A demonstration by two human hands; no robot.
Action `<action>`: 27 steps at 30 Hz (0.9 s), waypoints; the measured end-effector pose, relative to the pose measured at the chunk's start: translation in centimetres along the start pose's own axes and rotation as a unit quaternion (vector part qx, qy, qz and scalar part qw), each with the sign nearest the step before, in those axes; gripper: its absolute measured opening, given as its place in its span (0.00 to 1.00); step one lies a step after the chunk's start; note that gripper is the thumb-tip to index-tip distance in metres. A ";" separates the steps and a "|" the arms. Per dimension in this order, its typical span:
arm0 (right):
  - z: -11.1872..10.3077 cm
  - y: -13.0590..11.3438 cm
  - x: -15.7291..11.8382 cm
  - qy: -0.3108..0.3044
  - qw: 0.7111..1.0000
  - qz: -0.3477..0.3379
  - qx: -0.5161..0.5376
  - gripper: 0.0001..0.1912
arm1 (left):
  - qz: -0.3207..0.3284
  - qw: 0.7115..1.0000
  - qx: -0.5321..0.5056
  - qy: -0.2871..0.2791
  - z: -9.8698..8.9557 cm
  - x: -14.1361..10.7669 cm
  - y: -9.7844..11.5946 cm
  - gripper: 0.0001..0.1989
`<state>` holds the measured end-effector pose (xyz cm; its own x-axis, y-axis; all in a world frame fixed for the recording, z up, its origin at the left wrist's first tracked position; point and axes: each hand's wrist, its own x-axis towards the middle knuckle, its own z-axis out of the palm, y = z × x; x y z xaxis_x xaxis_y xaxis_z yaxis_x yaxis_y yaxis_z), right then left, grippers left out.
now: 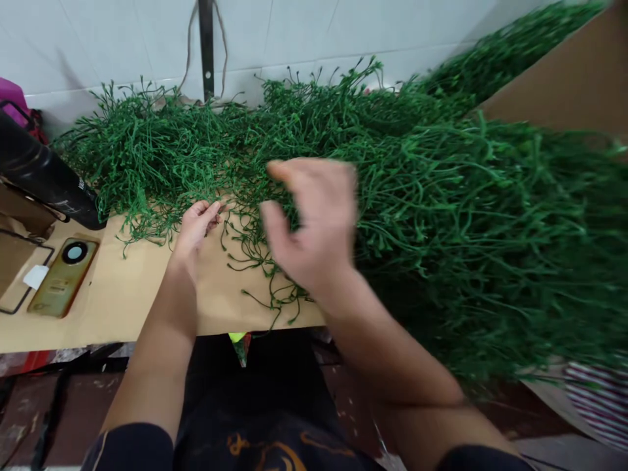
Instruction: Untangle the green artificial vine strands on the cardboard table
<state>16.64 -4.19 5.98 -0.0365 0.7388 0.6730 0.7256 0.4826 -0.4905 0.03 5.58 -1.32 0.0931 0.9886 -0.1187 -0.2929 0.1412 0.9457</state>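
Green artificial plant stems lie in a large heap (422,190) across the back and right of the tan work surface (132,281). Another pile (152,144) of them spreads at the back left. My left hand (199,226) is at the front edge of that left pile, thumb and fingers pinched together; what they hold is too small to make out. To the right, my right hand (316,219) is raised over the stems, blurred by motion, its thumb and fingers apart with nothing between them. Several loose stems (275,294) lie on the surface below and beside it.
A phone (63,278) lies at the left, near a black-framed item (19,268) and a black cylinder (44,173). Behind stands a tiled wall (122,39) with a dark metal upright (207,52). A brown cardboard panel (569,78) rises at the back right.
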 end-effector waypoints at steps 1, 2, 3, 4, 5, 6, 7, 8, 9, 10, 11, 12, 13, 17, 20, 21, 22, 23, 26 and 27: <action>2.4 0.2 0.3 -0.015 1.000 -0.010 -0.011 0.22 | 0.006 1.000 -0.006 -0.014 -0.1 -0.2 0.0 0.12; 4.6 0.6 0.7 -0.037 0.999 -0.011 -0.014 0.24 | 0.010 0.999 -0.012 -0.029 -0.3 -0.4 0.0 0.12; 6.6 1.3 0.9 -0.058 0.998 0.008 -0.017 0.25 | 0.010 0.999 -0.016 -0.043 -0.4 -0.6 0.0 0.12; 8.2 2.0 1.1 -0.079 0.996 0.033 -0.018 0.25 | 0.007 0.998 -0.017 -0.054 -0.5 -0.7 0.0 0.12; 9.5 2.6 1.2 -0.101 0.993 0.051 -0.018 0.24 | -0.001 0.998 -0.014 -0.062 -0.5 -0.8 0.0 0.12; 10.3 3.1 1.3 -0.123 0.990 0.067 -0.024 0.23 | -0.014 0.998 -0.010 -0.065 -0.6 -0.9 0.0 0.12; 10.7 3.4 1.3 -0.144 0.986 0.075 -0.033 0.22 | -0.028 0.997 -0.006 -0.067 -0.5 -0.8 0.1 0.11; 10.9 3.6 1.3 -0.162 0.982 0.080 -0.046 0.20 | -0.041 0.997 -0.003 -0.066 -0.5 -0.7 0.1 0.11; 10.8 3.6 1.2 -0.178 0.979 0.083 -0.059 0.19 | -0.051 0.997 0.001 -0.065 -0.4 -0.6 0.1 0.11; 10.7 3.6 1.2 -0.189 0.975 0.088 -0.072 0.18 | -0.057 0.996 0.007 -0.062 -0.3 -0.4 0.1 0.11; 10.4 3.6 1.2 -0.197 0.972 0.095 -0.081 0.17 | -0.059 0.997 0.015 -0.054 -0.2 -0.3 0.1 0.11; 10.2 3.6 1.1 -0.200 0.970 0.103 -0.086 0.16 | -0.056 0.997 0.023 -0.040 -0.1 -0.1 0.1 0.12; 10.1 3.6 1.1 -0.199 0.970 0.111 -0.088 0.15 | -0.052 0.998 0.031 -0.023 0.0 0.0 0.1 0.12; 10.3 3.6 0.7 -0.185 0.975 0.110 -0.063 0.12 | -0.035 0.996 0.069 0.034 0.5 -0.1 0.3 0.13; 10.6 3.0 0.4 -0.205 0.973 0.093 -0.047 0.13 | -0.017 0.993 0.096 0.062 1.0 -0.2 0.5 0.18; 10.6 2.7 0.4 -0.214 0.972 0.090 -0.048 0.14 | -0.004 0.993 0.098 0.073 1.1 -0.2 0.5 0.19; 10.6 2.3 0.4 -0.221 0.970 0.088 -0.050 0.15 | 0.011 0.992 0.096 0.083 1.2 0.0 0.4 0.20; 10.6 2.0 0.4 -0.226 0.969 0.087 -0.054 0.16 | 0.025 0.991 0.094 0.092 1.3 0.2 0.3 0.20; 10.3 1.1 0.5 -0.236 0.965 0.090 -0.074 0.16 | 0.048 0.989 0.090 0.108 1.3 0.9 -0.2 0.20; 10.2 0.9 0.6 -0.239 0.963 0.091 -0.081 0.16 | 0.048 0.989 0.092 0.110 1.2 1.1 -0.4 0.20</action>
<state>10.29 1.47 0.28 -0.1830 0.9551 0.2330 0.8461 0.2738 -0.4574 1.44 6.55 -1.47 -0.1417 0.9874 -0.0703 -0.1113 0.0547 0.9923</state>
